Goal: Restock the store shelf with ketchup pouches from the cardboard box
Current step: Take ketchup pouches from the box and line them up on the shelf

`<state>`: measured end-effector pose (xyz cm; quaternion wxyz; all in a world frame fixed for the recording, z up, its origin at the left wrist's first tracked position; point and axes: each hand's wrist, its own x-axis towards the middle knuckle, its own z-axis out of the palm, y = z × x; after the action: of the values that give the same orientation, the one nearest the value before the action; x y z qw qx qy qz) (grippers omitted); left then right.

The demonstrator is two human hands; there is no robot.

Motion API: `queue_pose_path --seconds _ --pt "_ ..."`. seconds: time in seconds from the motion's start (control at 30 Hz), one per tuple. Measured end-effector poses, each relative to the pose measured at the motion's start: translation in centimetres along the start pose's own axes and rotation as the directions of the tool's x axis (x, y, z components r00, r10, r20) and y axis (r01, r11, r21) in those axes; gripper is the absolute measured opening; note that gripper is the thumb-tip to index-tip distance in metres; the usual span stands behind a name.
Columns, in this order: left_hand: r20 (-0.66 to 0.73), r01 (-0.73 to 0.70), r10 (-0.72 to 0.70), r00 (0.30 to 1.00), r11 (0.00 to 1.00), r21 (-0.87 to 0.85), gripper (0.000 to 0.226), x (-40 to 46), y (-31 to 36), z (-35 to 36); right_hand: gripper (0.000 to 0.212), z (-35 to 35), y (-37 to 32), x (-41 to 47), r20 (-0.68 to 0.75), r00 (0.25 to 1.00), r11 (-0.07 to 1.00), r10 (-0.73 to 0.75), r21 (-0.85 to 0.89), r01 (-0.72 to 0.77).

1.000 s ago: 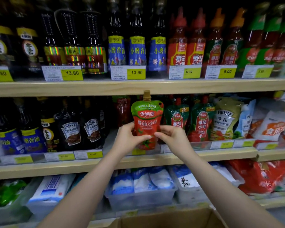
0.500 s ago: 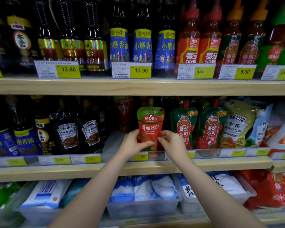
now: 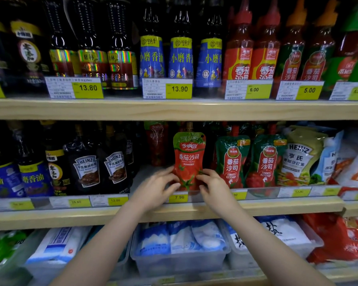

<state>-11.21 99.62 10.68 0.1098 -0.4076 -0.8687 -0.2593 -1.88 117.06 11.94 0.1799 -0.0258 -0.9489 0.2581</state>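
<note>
One pouch [image 3: 189, 162] stands above the 7.90 tag [image 3: 178, 197], your left hand [image 3: 156, 189] and right hand [image 3: 212, 186] pinching its base; box unseen, remainder unknown.

A red ketchup pouch [image 3: 189, 159] with a green top band, a tomato picture low on its face and white Chinese lettering stands upright at the front of the middle store shelf [image 3: 277, 205], its spout cap rising into the shadow under the shelf above. Its base sits behind the clear price rail, directly over a yellow 7.90 tag [image 3: 178, 197]. The left hand [image 3: 157, 187] and right hand [image 3: 213, 185] pinch its lower corners from either side. Just to its right stand two green-and-red ketchup pouches [image 3: 249, 162] side by side, also upright, labelled "Tomato Ketchup". Behind and to its left, another red pouch [image 3: 156, 145] sits deeper in shadow.
</note>
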Motion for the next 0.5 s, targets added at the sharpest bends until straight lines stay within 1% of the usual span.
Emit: queue_pose_path --seconds 0.13,0.27,0.4,0.5 --pt "0.065 0.032 -0.037 0.997 0.996 0.081 0.028 2.0 -1.0 0.1 0.041 0.6 -0.7 2.1 0.010 0.999 0.999 0.037 -0.037 -0.036" --pt "0.097 0.035 -0.045 0.994 0.994 0.102 0.029 3.5 -1.2 -0.2 0.042 1.2 -0.7 3.5 0.002 0.998 0.997 0.069 -0.047 -0.069" --pt "0.073 0.030 -0.037 0.997 0.995 0.097 0.028 3.9 -1.3 0.2 0.042 1.7 -0.5 4.0 -0.028 0.996 0.995 0.084 -0.057 -0.086" --pt "0.027 0.045 -0.047 0.999 0.995 0.084 0.027 3.7 -0.9 0.1 0.042 1.5 -0.9 3.9 -0.037 0.995 0.996 0.088 -0.014 -0.089"
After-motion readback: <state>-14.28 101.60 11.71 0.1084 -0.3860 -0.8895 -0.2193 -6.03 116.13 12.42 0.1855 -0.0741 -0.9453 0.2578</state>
